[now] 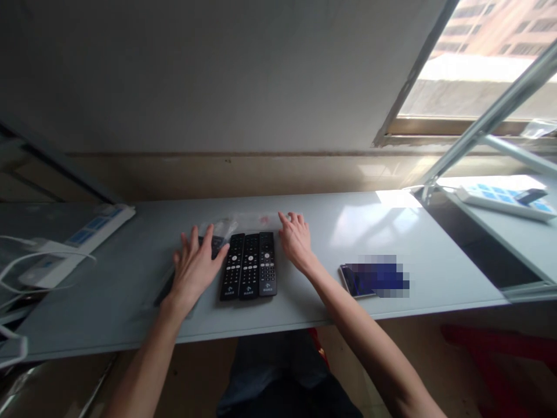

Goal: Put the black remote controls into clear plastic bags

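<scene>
Three black remote controls lie side by side on the pale grey table. My left hand rests flat, fingers spread, over a remote in a clear plastic bag just left of the three. My right hand lies with fingers stretched out on a clear plastic bag beyond the remotes, its wrist beside the rightmost remote.
A phone lies to the right of my right forearm. A white power strip with cables sits at the left, another power strip at the far right. A window frame leans in on the right.
</scene>
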The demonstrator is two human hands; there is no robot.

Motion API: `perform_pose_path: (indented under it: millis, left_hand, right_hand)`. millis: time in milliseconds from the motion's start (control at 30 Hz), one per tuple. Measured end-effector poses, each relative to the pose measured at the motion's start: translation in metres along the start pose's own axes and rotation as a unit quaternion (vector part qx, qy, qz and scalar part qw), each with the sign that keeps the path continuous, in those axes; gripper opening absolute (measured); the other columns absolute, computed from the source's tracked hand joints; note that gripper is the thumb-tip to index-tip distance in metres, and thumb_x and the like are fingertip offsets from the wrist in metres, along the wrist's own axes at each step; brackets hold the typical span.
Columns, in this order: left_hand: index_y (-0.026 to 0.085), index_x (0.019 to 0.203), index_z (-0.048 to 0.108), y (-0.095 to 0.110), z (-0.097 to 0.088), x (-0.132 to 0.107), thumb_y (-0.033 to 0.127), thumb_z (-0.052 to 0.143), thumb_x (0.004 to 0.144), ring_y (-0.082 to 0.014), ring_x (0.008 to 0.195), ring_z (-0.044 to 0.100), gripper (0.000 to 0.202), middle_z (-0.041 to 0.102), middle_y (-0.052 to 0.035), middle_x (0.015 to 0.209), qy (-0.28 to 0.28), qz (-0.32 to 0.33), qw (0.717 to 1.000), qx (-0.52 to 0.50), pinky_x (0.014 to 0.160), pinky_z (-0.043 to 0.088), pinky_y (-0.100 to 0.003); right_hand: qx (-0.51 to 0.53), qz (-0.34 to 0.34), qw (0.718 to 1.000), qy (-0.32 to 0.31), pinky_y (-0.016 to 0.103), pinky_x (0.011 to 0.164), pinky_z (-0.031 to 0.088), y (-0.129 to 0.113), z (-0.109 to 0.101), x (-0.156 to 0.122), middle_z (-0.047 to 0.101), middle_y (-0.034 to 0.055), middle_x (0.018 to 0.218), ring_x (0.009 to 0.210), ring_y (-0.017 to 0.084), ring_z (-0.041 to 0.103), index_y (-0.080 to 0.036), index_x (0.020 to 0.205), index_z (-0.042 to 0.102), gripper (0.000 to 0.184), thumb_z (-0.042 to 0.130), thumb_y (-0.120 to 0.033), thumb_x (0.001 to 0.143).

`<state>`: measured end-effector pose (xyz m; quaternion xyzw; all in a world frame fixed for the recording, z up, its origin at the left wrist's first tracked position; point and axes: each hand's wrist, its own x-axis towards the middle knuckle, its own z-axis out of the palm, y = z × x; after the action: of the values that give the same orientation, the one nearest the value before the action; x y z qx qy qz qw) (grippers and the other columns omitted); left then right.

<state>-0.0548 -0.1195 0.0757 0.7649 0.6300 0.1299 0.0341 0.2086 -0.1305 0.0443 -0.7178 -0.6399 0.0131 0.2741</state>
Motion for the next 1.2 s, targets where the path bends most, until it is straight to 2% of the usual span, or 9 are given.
perform_pose_path:
  millis: [133,300,400,500,600,700,933,1067,1200]
  left_hand:
    - [0.023,0.17,0.037,0.03,-0.007,0.029,0.05,0.049,0.108,-0.0449,0.169,0.012,0.068,0.027,-0.0192,0.179,0.055,0.129,0.989,-0.039,0.13,0.026,-0.071]
    - [0.022,0.17,0.035,0.067,0.006,0.065,0.045,0.065,0.103,-0.0392,0.17,0.007,0.076,0.017,-0.0176,0.182,0.009,0.268,0.962,-0.05,0.134,0.02,-0.067]
    - [0.024,0.159,0.055,0.071,0.019,0.073,0.03,0.059,0.106,-0.035,0.171,0.011,0.054,0.029,-0.0124,0.179,0.028,0.3,0.952,-0.055,0.135,0.02,-0.065]
    - [0.025,0.129,0.078,0.064,0.03,0.074,0.017,0.051,0.106,-0.0332,0.168,0.026,0.037,0.052,-0.0084,0.167,0.084,0.294,0.949,-0.073,0.134,0.025,-0.066]
    - [0.025,0.114,0.083,0.054,0.037,0.074,0.014,0.053,0.104,-0.0326,0.162,0.038,0.034,0.065,-0.0072,0.156,0.135,0.265,0.949,-0.107,0.132,0.033,-0.063]
    - [0.027,0.117,0.082,0.051,0.036,0.073,0.015,0.055,0.104,-0.0309,0.156,0.047,0.033,0.069,-0.006,0.15,0.179,0.241,0.944,-0.134,0.128,0.041,-0.057]
    - [0.021,0.14,0.071,0.058,0.022,0.066,0.005,0.044,0.102,-0.0266,0.143,0.062,0.05,0.074,-0.009,0.142,0.254,0.273,0.91,-0.181,0.123,0.047,-0.052]
    - [0.019,0.133,0.075,0.045,0.02,0.07,0.005,0.04,0.101,-0.0257,0.135,0.068,0.05,0.077,-0.0107,0.136,0.273,0.237,0.909,-0.21,0.12,0.051,-0.049]
    - [0.016,0.123,0.079,0.038,0.017,0.074,0.006,0.04,0.1,-0.0274,0.123,0.073,0.047,0.08,-0.0133,0.122,0.301,0.196,0.908,-0.216,0.114,0.056,-0.05]
  right_hand:
    - [-0.003,-0.004,1.0,-0.002,0.044,0.091,0.046,0.007,0.003,0.006,0.07,0.0149,0.122,0.111,0.031,0.054,-0.025,0.105,0.085,0.026,0.059,-0.021,0.105]
    - [0.04,-0.091,0.989,0.114,0.044,0.102,0.043,0.006,-0.005,-0.002,0.07,0.0066,0.13,0.124,0.028,0.052,-0.031,0.096,0.084,0.019,0.069,-0.026,0.105]
    - [0.073,-0.102,0.982,0.143,0.043,0.1,0.044,0.0,-0.009,-0.006,0.072,0.0055,0.123,0.117,0.026,0.055,-0.031,0.093,0.083,0.015,0.072,-0.028,0.103]
    - [0.114,-0.101,0.981,0.12,0.046,0.099,0.046,-0.005,-0.009,-0.007,0.072,0.0057,0.119,0.112,0.026,0.057,-0.032,0.095,0.082,0.014,0.071,-0.03,0.104]
    - [0.158,-0.089,0.98,0.085,0.051,0.103,0.047,-0.009,-0.009,-0.009,0.068,0.0071,0.125,0.116,0.029,0.056,-0.036,0.116,0.08,0.023,0.066,-0.023,0.104]
    - [0.2,-0.07,0.973,0.092,0.054,0.107,0.046,-0.011,-0.012,-0.011,0.066,0.009,0.122,0.117,0.03,0.057,-0.036,0.13,0.074,0.038,0.056,-0.016,0.104]
    - [0.23,-0.043,0.942,0.24,0.055,0.105,0.049,-0.012,-0.021,-0.019,0.067,0.0102,0.106,0.109,0.028,0.062,-0.028,0.112,0.061,0.019,0.042,-0.026,0.108]
    - [0.248,-0.014,0.938,0.243,0.056,0.106,0.049,-0.011,-0.024,-0.014,0.067,0.0111,0.109,0.114,0.029,0.059,-0.027,0.113,0.058,0.017,0.042,-0.024,0.108]
    - [0.262,-0.007,0.939,0.222,0.051,0.108,0.048,-0.01,-0.027,-0.007,0.067,0.011,0.112,0.118,0.027,0.058,-0.026,0.104,0.061,0.016,0.046,-0.021,0.106]
